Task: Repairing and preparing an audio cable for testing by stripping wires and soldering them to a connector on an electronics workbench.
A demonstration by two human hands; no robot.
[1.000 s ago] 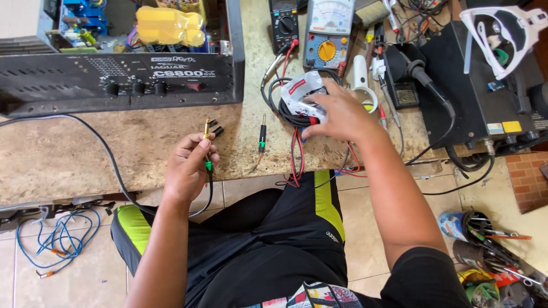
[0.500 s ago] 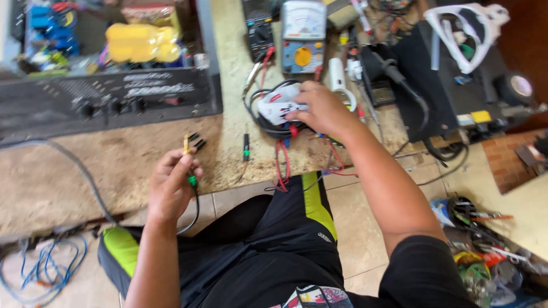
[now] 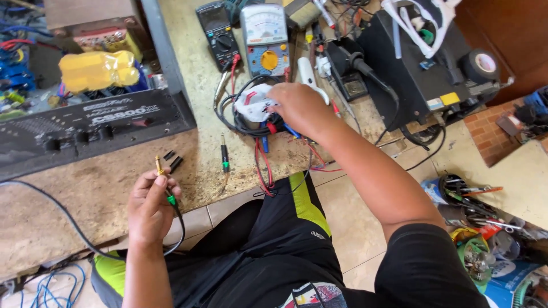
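hands: left [image 3: 149, 205] pinches one gold audio plug [image 3: 161, 170], right [image 3: 299, 108] grips one white cloth [image 3: 254, 102] beside two multimeters [image 3: 264, 39].

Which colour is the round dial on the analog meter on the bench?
The dial is yellow-orange, on a light blue-grey analog meter, seen in the head view.

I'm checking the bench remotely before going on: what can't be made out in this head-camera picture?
- White cloth-like piece in the coiled black cable: partly covered by the right hand, so the grip is hidden.
- Gold audio plug with green band: its body sits inside the left hand.
- Open black amplifier chassis: cut off by the left and top edges.
- Two small black pieces on the bench: too small to identify.
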